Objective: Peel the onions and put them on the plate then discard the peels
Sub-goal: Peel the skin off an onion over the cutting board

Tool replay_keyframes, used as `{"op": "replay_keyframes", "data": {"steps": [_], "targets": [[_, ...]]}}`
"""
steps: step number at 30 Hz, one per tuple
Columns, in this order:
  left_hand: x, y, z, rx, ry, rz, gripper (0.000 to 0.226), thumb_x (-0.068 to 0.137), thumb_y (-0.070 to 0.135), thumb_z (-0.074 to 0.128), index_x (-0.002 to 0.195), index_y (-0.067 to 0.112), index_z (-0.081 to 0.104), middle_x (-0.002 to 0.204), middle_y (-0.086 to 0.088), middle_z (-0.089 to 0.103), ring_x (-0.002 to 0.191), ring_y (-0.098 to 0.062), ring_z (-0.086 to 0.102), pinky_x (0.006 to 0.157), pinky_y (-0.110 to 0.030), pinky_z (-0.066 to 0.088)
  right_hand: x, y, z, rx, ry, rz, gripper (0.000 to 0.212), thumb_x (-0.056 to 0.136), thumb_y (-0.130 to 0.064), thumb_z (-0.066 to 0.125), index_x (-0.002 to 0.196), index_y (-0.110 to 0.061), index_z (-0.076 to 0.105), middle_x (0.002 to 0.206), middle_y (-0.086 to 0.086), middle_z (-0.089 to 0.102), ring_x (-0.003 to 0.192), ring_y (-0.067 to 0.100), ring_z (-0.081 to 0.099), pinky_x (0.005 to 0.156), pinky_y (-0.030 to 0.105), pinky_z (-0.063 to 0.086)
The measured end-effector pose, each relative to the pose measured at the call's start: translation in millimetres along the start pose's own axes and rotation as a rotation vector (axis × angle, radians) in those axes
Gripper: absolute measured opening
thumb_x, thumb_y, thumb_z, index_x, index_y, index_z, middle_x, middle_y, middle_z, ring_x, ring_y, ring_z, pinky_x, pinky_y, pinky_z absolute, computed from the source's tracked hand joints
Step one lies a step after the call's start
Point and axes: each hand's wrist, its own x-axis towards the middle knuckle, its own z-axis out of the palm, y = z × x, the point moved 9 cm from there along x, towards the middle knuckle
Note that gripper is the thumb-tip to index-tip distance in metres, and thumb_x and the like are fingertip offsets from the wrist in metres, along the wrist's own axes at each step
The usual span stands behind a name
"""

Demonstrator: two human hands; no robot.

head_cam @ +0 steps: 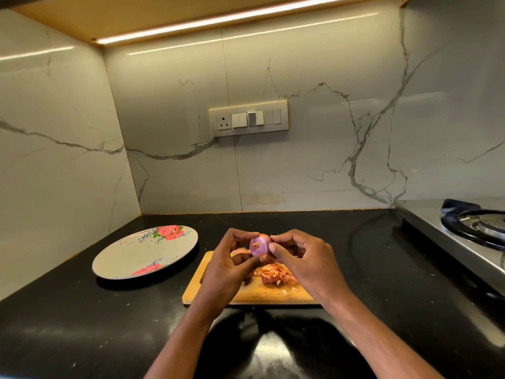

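Both hands hold a small purple onion [259,244] above the cutting board [218,295] — left hand [232,266] cradling it, right hand [300,258] pinching its three-o'clock edge. It looks firm, light, likely slick; empty plate [128,258] at nine o'clock.

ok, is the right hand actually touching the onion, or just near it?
Touching. The head view shows the right hand with thumb and fingertips pinching the side of the purple onion, no gap visible. The left hand grips it from the other side.
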Motion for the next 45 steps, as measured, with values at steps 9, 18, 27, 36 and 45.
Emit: {"op": "replay_keyframes", "data": {"steps": [9,18,27,36,45], "targets": [[-2,2,2,0.008,-0.006,-0.013,0.045,0.073,0.028,0.08,0.112,0.019,0.059,0.109,0.013,0.07,0.099,-0.012,0.072,0.087,-0.053,0.059,-2,-1,-3,0.01,0.046,0.001,0.006,0.089,-0.02,0.076,0.094,-0.023,0.078,0.082,-0.011,0.075,0.082,0.004,0.072,0.072,0.023,0.06],[-2,4,1,-0.032,-0.008,0.004,0.045,0.073,0.024,0.079,0.113,0.017,0.059,0.113,0.007,0.07,0.1,-0.016,0.073,0.079,-0.033,0.061,-2,-2,-1,0.047,0.003,0.022,0.012,0.088,-0.035,0.075,0.096,-0.026,0.076,0.086,-0.01,0.075,0.086,0.006,0.072,0.075,0.026,0.061],[-1,3,1,-0.05,-0.004,0.004,0.046,0.072,0.023,0.079,0.113,0.016,0.06,0.115,0.004,0.069,0.101,-0.012,0.072,0.079,-0.029,0.06,-2,-4,-4,0.09,0.038,0.038,0.004,0.091,-0.02,0.073,0.095,-0.021,0.076,0.083,-0.009,0.075,0.081,0.005,0.073,0.074,0.025,0.062],[-1,3,-1,-0.017,0.022,0.022,0.046,0.067,0.027,0.081,0.108,0.021,0.06,0.113,0.008,0.069,0.098,-0.018,0.074,0.078,-0.032,0.061,-2,-7,-6,0.13,0.052,0.039,0.023,0.081,-0.017,0.083,0.099,-0.022,0.069,0.088,-0.008,0.076,0.085,0.001,0.072,0.073,0.017,0.058],[-2,2,2,0.008,-0.023,0.0,0.044,0.073,0.023,0.082,0.112,0.02,0.061,0.115,0.008,0.069,0.1,-0.017,0.072,0.085,-0.052,0.059,-1,-3,-10,0.05,0.091,0.06,0.027,0.083,-0.015,0.08,0.099,-0.023,0.06,0.084,-0.006,0.072,0.079,0.0,0.07,0.068,0.016,0.056]]}}
